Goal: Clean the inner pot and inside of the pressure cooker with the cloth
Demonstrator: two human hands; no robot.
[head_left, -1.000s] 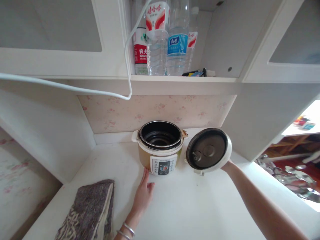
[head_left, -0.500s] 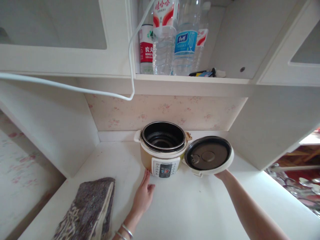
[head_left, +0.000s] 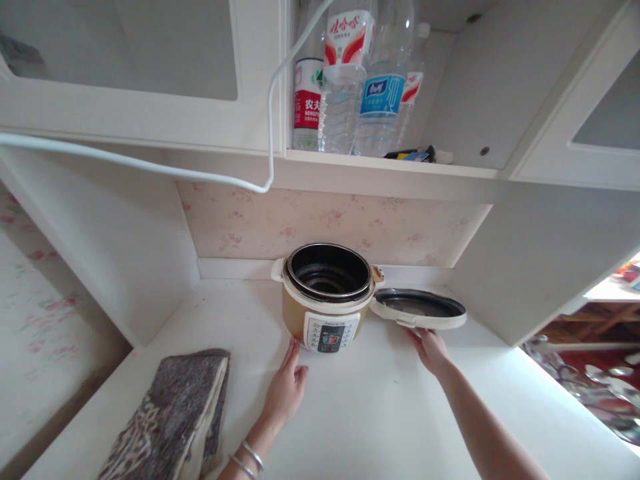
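Note:
An electric pressure cooker (head_left: 296, 310) stands against the back wall, its round lid (head_left: 423, 321) swung out to the right. Inside the cooker body sits a black inner pot (head_left: 330, 270). My left hand (head_left: 286, 390) rests with outstretched fingers, their tips touching the cooker's lower front left. Under the front rim of the lid, my right hand (head_left: 431, 348) holds it from below; some of its fingers are hidden by the rim. The lid lies nearly edge-on to me, its dark inner side facing up.
A folded patterned cloth (head_left: 187, 393) lies at the left of the white counter (head_left: 350, 420). Overhead, an open cabinet holds several water bottles (head_left: 343, 100). A white cable (head_left: 200, 175) hangs across the upper left. Side panels (head_left: 540, 260) bound the counter.
The lid has tipped from facing me to nearly edge-on. My right hand has shifted left beneath its front rim. My left hand stays at the cooker.

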